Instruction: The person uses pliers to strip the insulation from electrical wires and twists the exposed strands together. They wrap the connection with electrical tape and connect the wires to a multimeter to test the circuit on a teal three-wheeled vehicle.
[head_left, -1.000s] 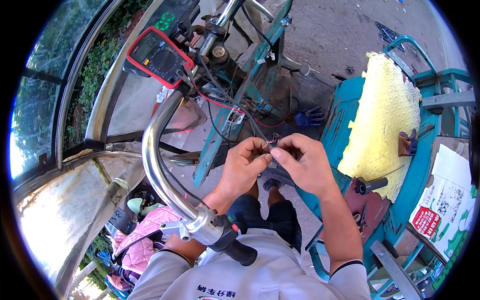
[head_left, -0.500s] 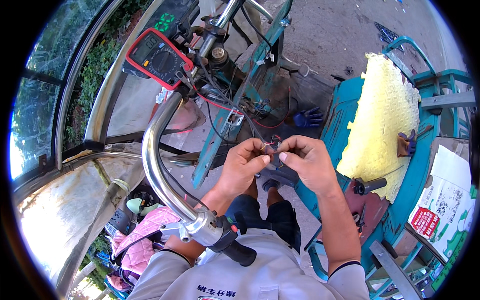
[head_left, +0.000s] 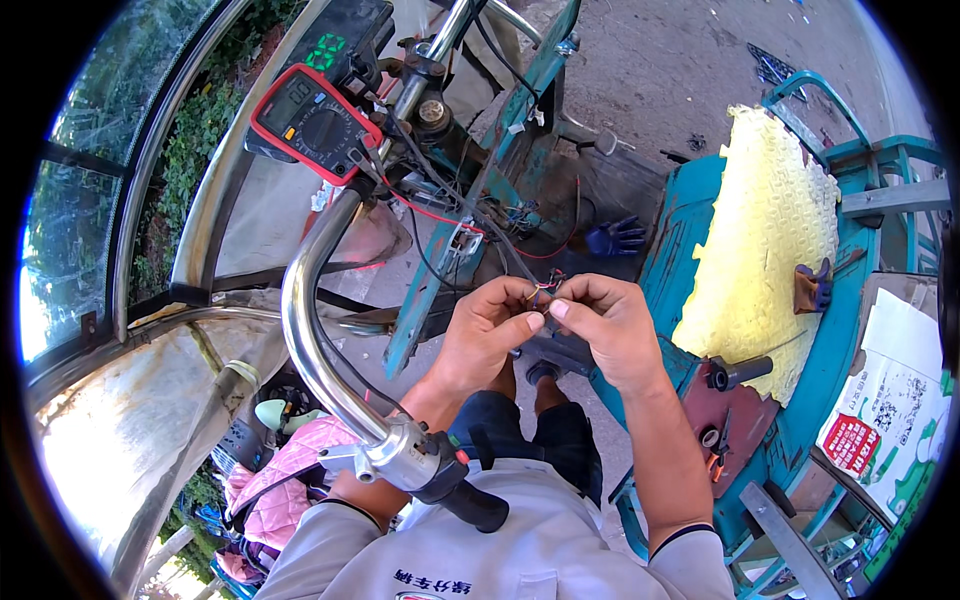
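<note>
In front of my body, both hands pinch the thin coloured wires [head_left: 546,287] at the end of a dark cable. My left hand [head_left: 492,325] has thumb and forefinger closed on them from one side. Close against it, the thumb and forefinger of my right hand [head_left: 605,325] are pressed together on the same wires. The fingertips hide exactly where the strands meet. To the upper left, a red-framed multimeter [head_left: 318,125] rests by the handlebar [head_left: 300,300], with a red test lead [head_left: 425,208] trailing from it.
The handlebar's black grip [head_left: 475,505] reaches close to my chest. At right, a yellow foam mat [head_left: 765,240] lies on the teal metal body [head_left: 680,225], with a glove [head_left: 812,287], a black tube [head_left: 740,372] and pliers [head_left: 718,455] about. A blue glove [head_left: 615,237] lies on the floor ahead.
My right fingertips have shifted slightly toward the left ones, so the two hands are closer together on the wires. The wire ends show a little more above the fingers.
</note>
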